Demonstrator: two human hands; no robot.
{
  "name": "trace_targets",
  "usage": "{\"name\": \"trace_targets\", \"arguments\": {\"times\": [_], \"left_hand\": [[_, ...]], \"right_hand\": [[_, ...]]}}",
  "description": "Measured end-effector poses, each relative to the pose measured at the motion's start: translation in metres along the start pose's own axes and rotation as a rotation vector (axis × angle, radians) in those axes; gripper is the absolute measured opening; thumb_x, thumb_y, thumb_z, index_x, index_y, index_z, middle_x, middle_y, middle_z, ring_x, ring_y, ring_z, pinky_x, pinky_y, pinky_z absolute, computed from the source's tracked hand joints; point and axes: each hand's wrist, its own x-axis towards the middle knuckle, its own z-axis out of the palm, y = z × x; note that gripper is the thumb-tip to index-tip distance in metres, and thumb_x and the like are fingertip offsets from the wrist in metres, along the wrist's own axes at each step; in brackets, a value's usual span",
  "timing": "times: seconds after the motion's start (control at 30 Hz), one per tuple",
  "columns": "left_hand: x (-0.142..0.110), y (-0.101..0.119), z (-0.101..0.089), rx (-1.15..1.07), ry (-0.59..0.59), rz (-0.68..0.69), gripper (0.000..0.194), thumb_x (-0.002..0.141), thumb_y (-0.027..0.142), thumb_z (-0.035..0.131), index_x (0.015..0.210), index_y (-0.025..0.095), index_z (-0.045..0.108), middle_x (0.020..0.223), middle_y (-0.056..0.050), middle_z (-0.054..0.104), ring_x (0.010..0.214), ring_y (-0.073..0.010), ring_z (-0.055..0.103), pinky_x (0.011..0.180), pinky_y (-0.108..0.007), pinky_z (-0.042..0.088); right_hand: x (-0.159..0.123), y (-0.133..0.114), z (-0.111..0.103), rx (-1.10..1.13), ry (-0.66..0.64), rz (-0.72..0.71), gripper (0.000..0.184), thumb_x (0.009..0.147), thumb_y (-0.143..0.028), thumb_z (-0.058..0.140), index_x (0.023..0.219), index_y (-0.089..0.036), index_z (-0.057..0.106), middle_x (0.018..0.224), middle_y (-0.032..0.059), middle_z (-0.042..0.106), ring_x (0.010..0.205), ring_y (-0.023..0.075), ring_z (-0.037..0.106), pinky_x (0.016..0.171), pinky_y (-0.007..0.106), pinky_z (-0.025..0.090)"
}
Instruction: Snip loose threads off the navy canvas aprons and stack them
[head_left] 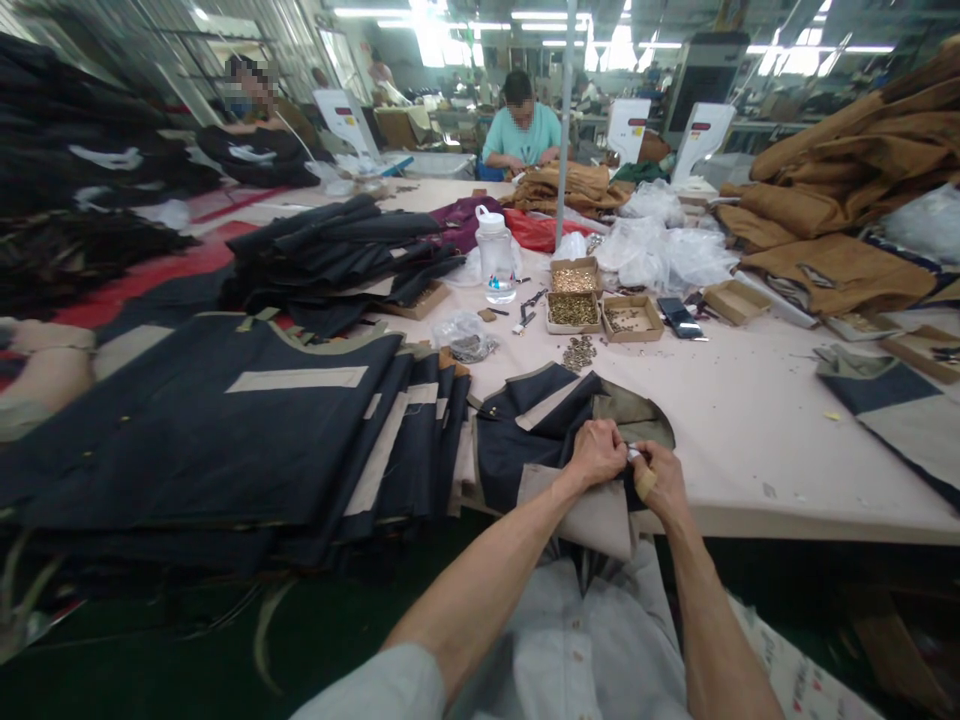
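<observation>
A dark navy garment piece [502, 450] with beige strips and an olive lining lies bunched at the table's front edge, part of it hanging toward my lap. My left hand [598, 452] is closed on its fabric near the right side. Just beside it, my right hand [660, 480] is pinched close to the same edge, with tan wrapping on a finger and something white at the fingertips. What sits between those right fingertips is too small to make out. Beyond the garment lies a loose pile of small metal fasteners [579, 352].
Stacked navy garment pieces [300, 420] fill the left. Small boxes of brass fasteners [573, 312], a water bottle [495, 255] and a phone [679, 318] stand farther back. A metal pole [564, 130] rises mid-table. Brown garments [847, 270] lie right; a co-worker [523, 130] sits opposite.
</observation>
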Motion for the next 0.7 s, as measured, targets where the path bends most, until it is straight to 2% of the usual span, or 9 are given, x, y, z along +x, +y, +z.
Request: {"name": "trace_targets", "arguments": {"times": [0.1,0.17,0.27,0.33,0.4,0.53,0.6,0.7], "left_hand": [[0.004,-0.005,-0.001,-0.028,-0.017,0.013,0.016,0.080,0.021,0.063,0.085,0.016,0.077,0.083,-0.008,0.078,0.080,-0.0206,0.073,0.082,-0.030,0.057],[0.007,-0.009,-0.002,-0.050,-0.036,0.017,0.015,0.080,0.022,0.064,0.084,0.016,0.077,0.083,-0.007,0.078,0.078,-0.0191,0.073,0.078,-0.028,0.057],[0.011,-0.014,-0.002,-0.078,-0.057,0.011,0.016,0.080,0.023,0.064,0.085,0.016,0.078,0.081,-0.006,0.078,0.076,-0.0181,0.072,0.074,-0.026,0.056],[0.012,-0.016,-0.001,-0.093,-0.058,0.008,0.017,0.080,0.023,0.064,0.086,0.016,0.079,0.081,-0.006,0.078,0.075,-0.0180,0.072,0.072,-0.026,0.055],[0.012,-0.016,0.001,-0.104,-0.057,0.007,0.017,0.080,0.022,0.064,0.086,0.016,0.079,0.081,-0.006,0.079,0.075,-0.0181,0.072,0.072,-0.026,0.055],[0.011,-0.016,0.002,-0.115,-0.057,0.002,0.019,0.079,0.021,0.064,0.087,0.016,0.080,0.081,-0.007,0.079,0.074,-0.0185,0.072,0.072,-0.027,0.056],[0.011,-0.016,0.001,-0.119,-0.056,0.004,0.019,0.078,0.020,0.064,0.087,0.016,0.080,0.082,-0.007,0.079,0.076,-0.0186,0.072,0.073,-0.027,0.055],[0.011,-0.016,0.001,-0.124,-0.059,0.008,0.019,0.077,0.019,0.064,0.087,0.016,0.080,0.082,-0.006,0.079,0.075,-0.0186,0.072,0.072,-0.026,0.055]], "right_hand": [[0.002,-0.004,0.002,0.046,0.027,0.005,0.037,0.086,-0.040,0.051,0.097,-0.015,0.076,0.083,0.0128,0.076,0.072,0.0261,0.066,0.073,0.039,0.052],[0.003,-0.004,0.000,0.169,0.018,0.028,0.039,0.085,-0.043,0.057,0.102,-0.013,0.076,0.085,0.0127,0.076,0.072,0.0250,0.067,0.071,0.038,0.054],[0.003,-0.002,-0.007,0.393,-0.084,0.042,0.051,0.081,-0.044,0.067,0.121,-0.013,0.072,0.090,0.0100,0.076,0.069,0.0213,0.066,0.064,0.033,0.054],[0.004,0.000,-0.013,0.464,-0.170,0.023,0.053,0.081,-0.044,0.070,0.125,-0.015,0.071,0.090,0.0077,0.075,0.066,0.0193,0.065,0.060,0.031,0.053],[0.007,0.000,-0.019,0.489,-0.224,0.005,0.047,0.082,-0.044,0.069,0.120,-0.017,0.074,0.089,0.0065,0.074,0.064,0.0185,0.064,0.058,0.031,0.052],[0.018,-0.002,-0.027,0.464,-0.245,-0.062,0.033,0.085,-0.045,0.068,0.101,-0.019,0.079,0.083,0.0055,0.070,0.065,0.0182,0.062,0.060,0.031,0.052],[0.023,-0.004,-0.028,0.456,-0.235,-0.084,0.032,0.085,-0.048,0.069,0.094,-0.019,0.079,0.084,0.0064,0.069,0.067,0.0181,0.061,0.062,0.031,0.052],[0.030,-0.005,-0.025,0.505,-0.218,-0.045,0.035,0.081,-0.052,0.074,0.085,-0.018,0.079,0.095,0.0095,0.070,0.069,0.0183,0.062,0.061,0.032,0.053]]}}
